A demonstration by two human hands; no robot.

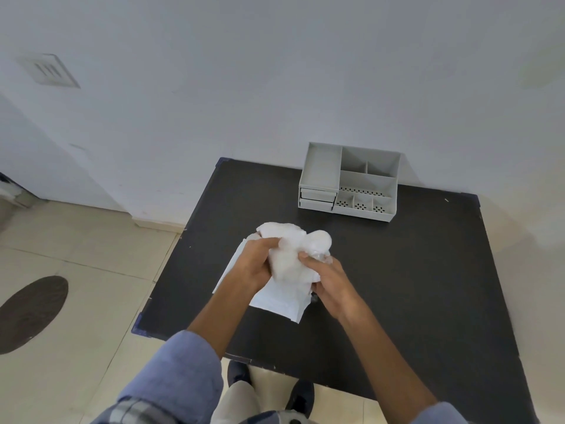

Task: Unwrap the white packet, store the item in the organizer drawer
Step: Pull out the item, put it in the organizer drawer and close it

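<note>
Two hands at work over the black square table (397, 270) — unwrapping step in hand, judged from the crumpled state of things. At left, left hand (255, 264) clenched on the crumpled white bubble-wrap bundle (290, 255), above a flat white paper packet (275, 304) lying on the table. To the right, right hand (328, 278) pinching the same bundle's lower edge; item inside not visible. Further right and back, well apart, grey plastic desk organizer (351, 182), small drawers (318, 198) closed. Next, probably: peeling the wrap apart, freeing the item — then pulling a drawer open.
</note>
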